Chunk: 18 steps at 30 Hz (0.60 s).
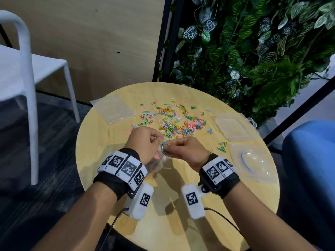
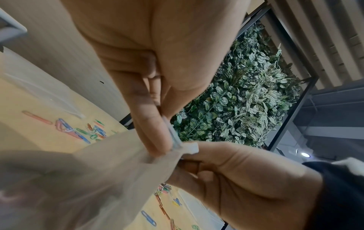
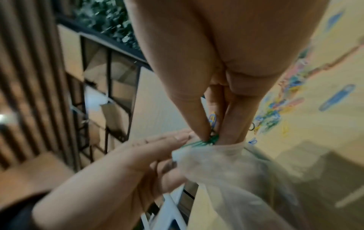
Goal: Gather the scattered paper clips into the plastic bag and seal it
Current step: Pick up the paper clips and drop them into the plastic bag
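While the right hand [image 3: 220, 87] pinches green paper clips [image 3: 204, 141] between thumb and fingertips at the bag mouth | left hand [image 2: 149, 80] pinches the plastic bag [image 2: 94, 179] rim, bag hanging beneath both hands | loose clips [image 1: 174, 118] scattered beyond on the round table [image 1: 181, 214].

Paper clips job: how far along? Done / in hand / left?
Done: little that shows; what the plastic bag already holds cannot be told. In hand: the left hand pinches the bag's mouth while the right hand pushes a pinch of green clips in. Left: most paper clips lie scattered on the table; bag unsealed.
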Available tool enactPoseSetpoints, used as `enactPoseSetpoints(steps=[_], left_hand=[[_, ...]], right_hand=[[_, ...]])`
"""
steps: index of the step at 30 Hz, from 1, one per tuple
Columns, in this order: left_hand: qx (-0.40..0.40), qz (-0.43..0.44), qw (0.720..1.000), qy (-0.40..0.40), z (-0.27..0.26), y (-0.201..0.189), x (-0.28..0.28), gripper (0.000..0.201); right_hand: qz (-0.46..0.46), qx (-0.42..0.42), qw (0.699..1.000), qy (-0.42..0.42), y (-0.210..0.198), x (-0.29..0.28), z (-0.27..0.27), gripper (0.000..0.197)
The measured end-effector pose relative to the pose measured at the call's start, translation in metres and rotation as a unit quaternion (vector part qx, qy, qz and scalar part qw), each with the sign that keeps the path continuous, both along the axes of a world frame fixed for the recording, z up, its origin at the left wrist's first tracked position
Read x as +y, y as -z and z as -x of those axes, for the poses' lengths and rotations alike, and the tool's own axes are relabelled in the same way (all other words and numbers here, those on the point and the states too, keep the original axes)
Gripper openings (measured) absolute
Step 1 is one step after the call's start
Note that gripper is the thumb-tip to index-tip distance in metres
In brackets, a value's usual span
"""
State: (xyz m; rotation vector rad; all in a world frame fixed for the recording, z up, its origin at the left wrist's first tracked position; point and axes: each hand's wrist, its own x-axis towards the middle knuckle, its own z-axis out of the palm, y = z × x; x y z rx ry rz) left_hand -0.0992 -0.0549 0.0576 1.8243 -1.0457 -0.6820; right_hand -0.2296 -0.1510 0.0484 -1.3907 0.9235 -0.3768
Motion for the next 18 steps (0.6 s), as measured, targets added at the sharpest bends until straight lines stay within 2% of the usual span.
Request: enactPoseSetpoints(steps=[2, 4, 7, 10, 13, 16, 18], left_hand=[[0.004, 0.001, 1.000, 0.001, 0.000, 0.000, 0.000, 0.013], [-0.001, -0.001, 1.000, 0.006, 0.001, 0.000, 0.000, 0.013], [0.000, -0.001, 1.000, 0.018, 0.004, -0.002, -0.001, 0.013], [0.006, 0.001, 1.000, 0.022, 0.004, -0.003, -0.001, 0.013], [0.001, -0.001, 1.000, 0.019, 0.002, -0.003, -0.001, 0.013], [0.005, 0.001, 1.000, 0.015, 0.001, -0.004, 0.000, 0.013], [0.002, 0.003, 1.000, 0.015, 0.001, -0.004, 0.001, 0.013]], right_hand=[[0.154, 0.084, 0.984, -0.037, -0.002, 0.000, 0.000, 0.013], [0.326, 0.164, 0.927, -0.087, -0.007, 0.004, -0.003, 0.012], [0.439, 0.225, 0.862, -0.120, -0.015, 0.012, -0.009, 0.015], [0.467, 0.264, 0.828, -0.163, -0.020, 0.014, -0.013, 0.027], [0.424, 0.258, 0.831, -0.251, -0.026, 0.013, -0.012, 0.025], [0.420, 0.237, 0.842, -0.242, -0.026, 0.009, -0.010, 0.025], [0.436, 0.236, 0.834, -0.243, -0.026, 0.010, -0.010, 0.024]])
